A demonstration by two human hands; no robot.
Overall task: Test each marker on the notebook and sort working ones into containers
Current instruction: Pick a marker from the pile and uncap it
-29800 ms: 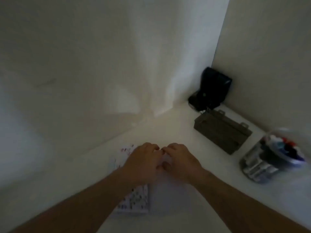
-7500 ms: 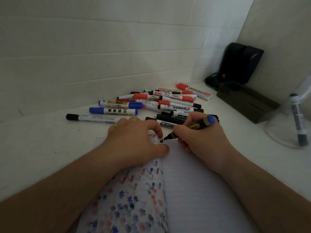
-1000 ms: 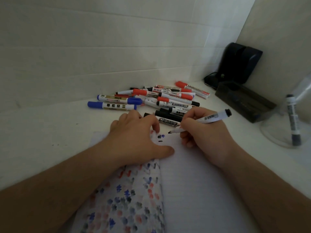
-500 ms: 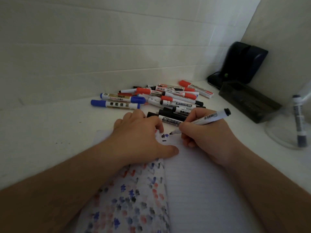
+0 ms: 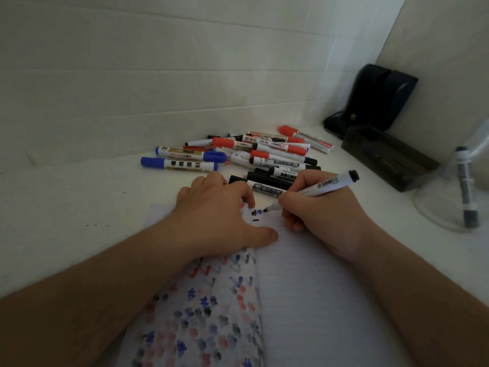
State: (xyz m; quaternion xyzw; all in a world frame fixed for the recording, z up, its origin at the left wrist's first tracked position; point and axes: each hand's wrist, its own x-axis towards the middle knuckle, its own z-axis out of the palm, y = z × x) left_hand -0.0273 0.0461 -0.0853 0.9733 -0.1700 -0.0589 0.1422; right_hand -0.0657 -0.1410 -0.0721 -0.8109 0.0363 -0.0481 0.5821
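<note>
- Right hand (image 5: 321,213) pinched a thin white marker (image 5: 315,192) in a writing grip, tip touching the notebook (image 5: 304,287) page at centre frame, just beside two small dark scribbles and a short dash (image 5: 255,220).
- Left hand (image 5: 219,215) lay on the notebook's left page, fingers bent at the page top and thumb stretched flat toward the fold; it held nothing.
- Risk: the marker's cap was not visible. If the pen went into a container uncapped, the tip would likely dry out.
- Risk: the new mark sat nearly on top of the earlier scribbles. A faint line could be mistaken for old ink and a dry pen passed as working.
- Risk: the heel of the right hand rested on the page below the marks; a slide upward could smear wet ink.
- Risk: the pile of markers (image 5: 251,154), upper centre of the bench (image 5: 79,207), lay just beyond both hands. A tested pen laid back there could get mixed in and retested.
- Risk: the clear container (image 5: 449,207) at right edge held one marker leaning inside; a careless drop could tip it. The dark box (image 5: 389,157) stood behind it, contents not discernible.
</note>
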